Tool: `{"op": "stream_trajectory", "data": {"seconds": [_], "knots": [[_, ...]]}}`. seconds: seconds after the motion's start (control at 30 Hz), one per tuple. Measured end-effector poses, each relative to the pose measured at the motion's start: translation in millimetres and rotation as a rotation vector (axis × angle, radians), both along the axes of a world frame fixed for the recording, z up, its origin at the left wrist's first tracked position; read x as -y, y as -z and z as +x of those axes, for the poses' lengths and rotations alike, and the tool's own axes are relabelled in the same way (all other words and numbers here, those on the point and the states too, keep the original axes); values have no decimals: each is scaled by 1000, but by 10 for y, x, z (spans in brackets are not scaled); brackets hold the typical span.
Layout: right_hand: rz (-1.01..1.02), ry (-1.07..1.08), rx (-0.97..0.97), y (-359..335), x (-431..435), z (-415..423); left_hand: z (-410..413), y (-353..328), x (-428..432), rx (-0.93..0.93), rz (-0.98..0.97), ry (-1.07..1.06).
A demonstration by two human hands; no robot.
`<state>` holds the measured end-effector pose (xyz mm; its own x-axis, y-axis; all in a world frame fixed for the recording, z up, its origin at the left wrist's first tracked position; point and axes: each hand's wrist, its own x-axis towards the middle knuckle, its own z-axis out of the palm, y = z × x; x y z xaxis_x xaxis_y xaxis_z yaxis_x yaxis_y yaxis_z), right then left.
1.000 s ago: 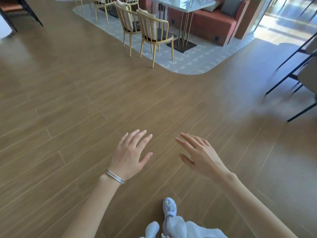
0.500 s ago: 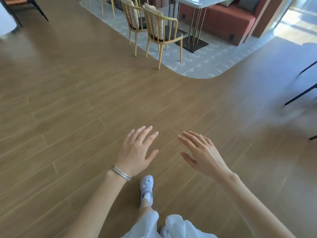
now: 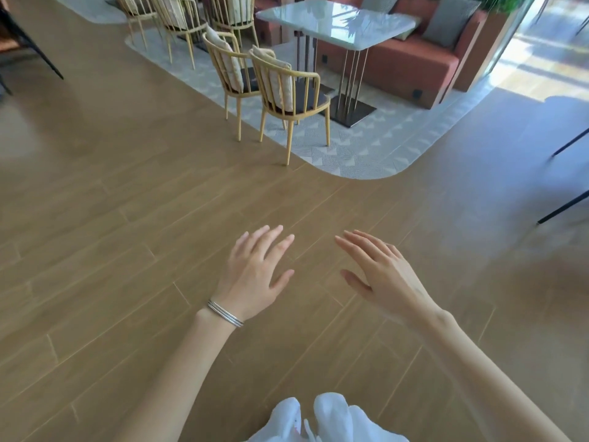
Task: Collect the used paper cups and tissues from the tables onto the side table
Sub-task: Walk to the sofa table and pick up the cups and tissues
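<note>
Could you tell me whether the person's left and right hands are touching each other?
Apart. The head view shows wooden floor between the left hand and the right hand.

Black chair legs [image 3: 564,208] were cut off by the right edge. White trousers [image 3: 331,416] ran off the bottom edge, and the far chairs [image 3: 173,17] off the top.

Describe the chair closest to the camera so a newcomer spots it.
Find the white marble-topped table in front of the orange sofa. Two pale wooden chairs stand at its near side. The nearest chair sits right of the other chair, its front leg almost at the patterned floor's edge.
</note>
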<state>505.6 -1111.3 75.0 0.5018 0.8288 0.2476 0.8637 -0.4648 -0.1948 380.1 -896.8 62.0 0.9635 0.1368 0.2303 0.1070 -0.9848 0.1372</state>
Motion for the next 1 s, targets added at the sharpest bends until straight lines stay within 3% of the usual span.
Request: {"op": "stream_trajectory", "data": {"seconds": [0.47,0.77,1.0], "knots": [[-33,27,-73,405,-983,1828,1784,337,-1038,-112,1,1],[17,-36,21,-14,-1794,3554,3442,-58,-1749,-42,9,-19],[54,-65,30,-112,-2492,4388,4197,-101,-2291,-24,-11,-77]]}}
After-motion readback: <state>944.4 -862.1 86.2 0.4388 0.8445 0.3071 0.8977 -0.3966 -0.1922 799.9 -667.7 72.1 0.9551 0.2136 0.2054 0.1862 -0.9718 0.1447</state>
